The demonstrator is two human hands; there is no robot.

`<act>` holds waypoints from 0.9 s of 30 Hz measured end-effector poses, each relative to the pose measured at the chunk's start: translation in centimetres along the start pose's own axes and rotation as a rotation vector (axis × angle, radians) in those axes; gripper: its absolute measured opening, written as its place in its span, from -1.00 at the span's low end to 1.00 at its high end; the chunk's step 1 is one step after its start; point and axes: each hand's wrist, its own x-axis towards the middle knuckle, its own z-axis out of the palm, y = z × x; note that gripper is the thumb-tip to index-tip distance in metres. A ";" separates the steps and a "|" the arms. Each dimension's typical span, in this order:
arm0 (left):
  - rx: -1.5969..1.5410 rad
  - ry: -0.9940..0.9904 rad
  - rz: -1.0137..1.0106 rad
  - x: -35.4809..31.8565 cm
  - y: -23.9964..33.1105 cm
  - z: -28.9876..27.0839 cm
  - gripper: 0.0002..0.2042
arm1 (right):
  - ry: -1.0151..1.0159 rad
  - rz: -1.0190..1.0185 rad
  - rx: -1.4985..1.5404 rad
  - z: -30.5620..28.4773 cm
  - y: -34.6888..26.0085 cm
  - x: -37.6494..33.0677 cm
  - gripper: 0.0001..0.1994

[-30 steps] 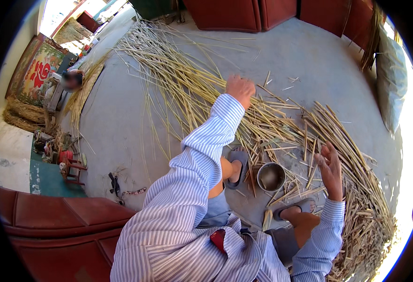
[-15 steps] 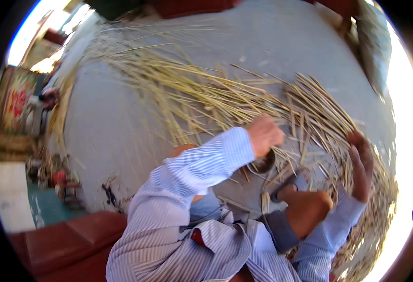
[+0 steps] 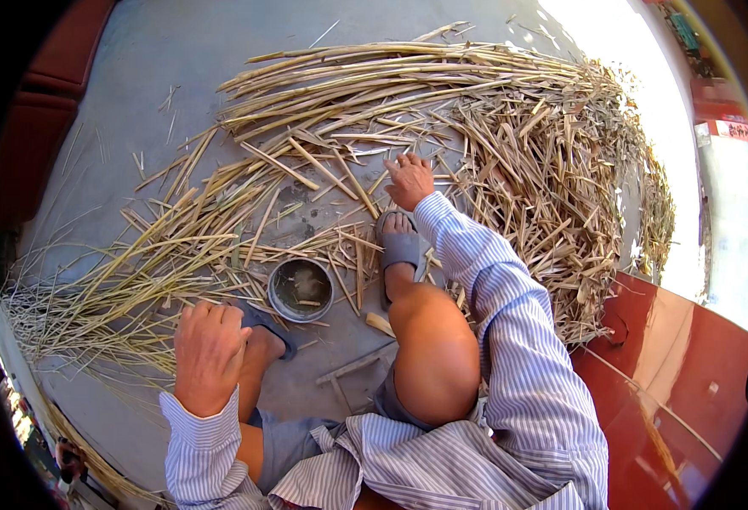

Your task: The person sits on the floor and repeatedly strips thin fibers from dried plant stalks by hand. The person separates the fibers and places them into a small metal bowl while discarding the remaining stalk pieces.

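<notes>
Right hand (image 3: 409,181): fingers spread wide, nothing seen in the grip; near loose stalk pieces (image 3: 279,166), between 1 and 2 o'clock from the round bowl (image 3: 301,319); contact cannot be told.
Left hand (image 3: 210,355): fingers curled, back upward, at 8 o'clock from the bowl; whether it grips anything cannot be told.
Thin stalks (image 3: 119,297): greenish-yellow, fanned out at 9 o'clock.
Long stalks (image 3: 357,72): lying side by side on the floor, toward 12 o'clock.
Chopped heap (image 3: 544,161): short, dry pieces at 2 o'clock.
Grey sandal (image 3: 403,249): on the person's right foot.
</notes>
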 end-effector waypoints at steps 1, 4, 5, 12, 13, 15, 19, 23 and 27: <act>0.001 -0.024 -0.013 0.4 0.0 0.0 -0.78 | 0.010 0.002 -0.079 0.8 1.0 0.7 -0.38; 0.000 -0.052 -0.023 1.8 -0.1 0.3 -0.78 | 0.078 0.024 -0.082 1.2 3.0 2.3 -0.35; 0.002 -0.055 -0.035 1.9 -0.1 0.4 -0.78 | 0.111 -0.069 -0.042 1.2 2.2 3.5 -0.35; 0.001 -0.157 -0.006 4.5 0.8 1.5 -0.74 | 0.126 -0.674 -0.030 2.1 -9.2 8.2 -0.35; -0.001 -0.164 -0.020 4.7 1.1 1.4 -0.73 | 0.094 -0.743 -0.058 2.8 -10.9 8.7 -0.37; -0.005 -0.167 -0.023 5.0 1.3 1.4 -0.73 | 0.082 -0.779 -0.131 3.9 -12.1 9.5 -0.41; -0.032 -0.155 -0.005 5.4 1.3 1.4 -0.73 | 0.192 -0.532 -0.329 6.6 -7.1 12.1 -0.44; -0.046 -0.127 -0.051 5.2 0.8 2.1 -0.71 | -0.077 -0.128 -0.397 3.4 4.9 10.8 -0.37; -0.021 -0.145 -0.056 5.2 0.3 2.2 -0.71 | -0.516 0.540 -0.468 2.8 20.0 1.4 -0.35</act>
